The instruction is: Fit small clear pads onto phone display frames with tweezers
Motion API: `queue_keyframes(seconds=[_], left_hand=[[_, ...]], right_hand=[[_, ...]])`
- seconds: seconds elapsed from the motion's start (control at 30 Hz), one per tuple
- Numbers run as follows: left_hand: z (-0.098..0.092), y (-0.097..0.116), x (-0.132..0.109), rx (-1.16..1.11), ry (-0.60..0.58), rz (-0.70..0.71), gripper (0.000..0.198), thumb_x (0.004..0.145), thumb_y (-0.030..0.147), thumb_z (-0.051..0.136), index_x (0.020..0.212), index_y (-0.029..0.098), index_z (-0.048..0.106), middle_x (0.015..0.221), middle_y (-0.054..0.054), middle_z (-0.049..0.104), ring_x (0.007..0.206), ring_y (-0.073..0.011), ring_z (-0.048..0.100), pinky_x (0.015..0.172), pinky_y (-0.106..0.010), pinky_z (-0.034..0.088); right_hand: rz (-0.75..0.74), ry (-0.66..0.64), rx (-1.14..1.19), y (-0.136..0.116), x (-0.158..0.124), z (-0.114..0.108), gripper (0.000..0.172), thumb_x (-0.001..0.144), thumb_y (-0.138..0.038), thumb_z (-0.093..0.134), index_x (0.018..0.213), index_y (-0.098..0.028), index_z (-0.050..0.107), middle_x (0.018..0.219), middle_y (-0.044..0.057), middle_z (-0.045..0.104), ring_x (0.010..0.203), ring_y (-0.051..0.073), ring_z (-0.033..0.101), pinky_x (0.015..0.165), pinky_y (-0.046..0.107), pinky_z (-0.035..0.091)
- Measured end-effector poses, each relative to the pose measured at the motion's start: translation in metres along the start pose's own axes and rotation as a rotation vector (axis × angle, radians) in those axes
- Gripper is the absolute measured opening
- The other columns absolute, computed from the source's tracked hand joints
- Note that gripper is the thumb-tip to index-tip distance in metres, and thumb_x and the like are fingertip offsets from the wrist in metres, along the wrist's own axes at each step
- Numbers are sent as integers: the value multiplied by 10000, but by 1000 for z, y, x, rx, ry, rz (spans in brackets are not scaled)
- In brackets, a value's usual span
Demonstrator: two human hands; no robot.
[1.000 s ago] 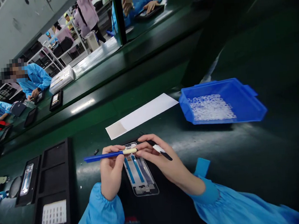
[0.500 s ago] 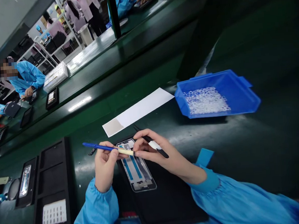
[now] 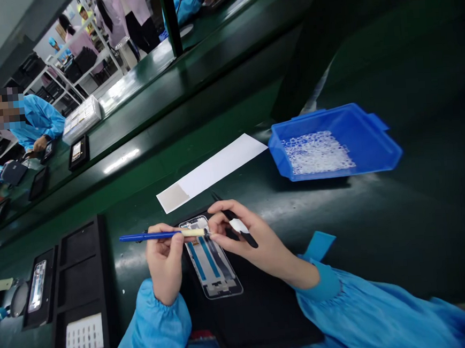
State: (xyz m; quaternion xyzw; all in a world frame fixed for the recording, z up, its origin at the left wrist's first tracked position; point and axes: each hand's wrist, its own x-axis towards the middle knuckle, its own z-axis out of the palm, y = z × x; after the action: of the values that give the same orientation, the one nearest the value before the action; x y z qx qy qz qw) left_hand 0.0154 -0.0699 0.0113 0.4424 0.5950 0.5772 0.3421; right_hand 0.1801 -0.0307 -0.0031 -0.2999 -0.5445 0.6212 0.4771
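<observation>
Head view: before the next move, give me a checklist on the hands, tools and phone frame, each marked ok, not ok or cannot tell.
1. Left hand grips the blue pen-like tool: ok.
2. Right hand has the black-and-white tweezers secure: ok, they lie across its fingers.
3. Phone frame rests on the black mat: ok.
4. Frame's upper end unobstructed in view: not ok, hands and pen-like tool partly cover it.
5. White rings inside the blue bin: ok.
6. Small part pinched at the pen-like tool's cream end: cannot tell, too small.
</observation>
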Motion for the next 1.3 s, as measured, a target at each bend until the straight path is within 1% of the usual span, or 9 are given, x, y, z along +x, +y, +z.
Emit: queue_keyframes(seconds=[0.1,0.23,0.33,0.4,0.57,0.7,0.8,1.0,1.3], left_hand=[[0,-1,1,37,38,62,319,819,425,701,888,187,501,791,-24,716,682,-175,730,671,-285,614],[-4,-3,4,83,51,102,273,830,374,697,905,185,515,817,-29,721,703,-183,738,677,-284,618],[-6,-6,6,124,23,120,251,839,354,687,915,182,521,829,-37,722,711,-191,739,671,-289,617],[-7,-9,9,178,0,136,242,842,330,684,942,182,520,851,-48,731,736,-190,739,697,-296,614],[-10,-19,17,436,-77,196,208,847,283,684,964,192,538,903,-53,740,849,-190,735,770,-299,596],[-10,-25,26,614,-151,243,151,871,293,657,942,199,564,912,-40,730,846,-182,730,749,-282,587],[-8,-26,29,688,-196,247,145,876,295,655,948,204,568,918,-36,731,858,-185,730,751,-280,581],[-10,-28,27,703,-263,235,136,886,279,642,964,207,557,923,-39,713,869,-183,722,761,-281,578],[-12,-27,19,808,-327,304,112,904,254,619,992,204,571,925,-49,700,897,-187,703,760,-302,580]], right_hand=[[-41,183,-136,-4,1,-20,278,806,-319,673,1038,-243,541,760,-5,608,681,159,578,679,302,490],[-222,711,-673,-11,21,-101,293,813,-317,648,1077,-222,564,868,45,629,786,210,605,753,350,468],[-126,692,-1180,-16,35,-166,213,832,-242,609,1039,-195,621,819,94,636,808,267,600,772,396,445],[-98,614,-1345,-15,40,-184,276,802,-159,563,1065,-173,644,795,119,628,887,331,594,799,448,437],[-347,555,-1172,1,30,-126,363,838,-189,545,1196,-177,603,1103,135,654,1027,340,588,864,484,454],[-361,52,-929,26,22,-58,215,914,-176,488,1086,-218,609,953,61,698,909,247,641,900,458,466],[-298,-80,-927,46,25,-30,276,886,-125,475,1122,-220,583,917,58,680,884,239,621,1007,516,408],[-272,-130,-991,57,15,-23,506,736,-28,464,1206,-194,551,888,64,638,923,251,580,1116,574,290],[-251,-137,-913,59,5,-24,518,749,-47,484,1251,-170,515,929,67,635,971,252,578,1138,589,260]])
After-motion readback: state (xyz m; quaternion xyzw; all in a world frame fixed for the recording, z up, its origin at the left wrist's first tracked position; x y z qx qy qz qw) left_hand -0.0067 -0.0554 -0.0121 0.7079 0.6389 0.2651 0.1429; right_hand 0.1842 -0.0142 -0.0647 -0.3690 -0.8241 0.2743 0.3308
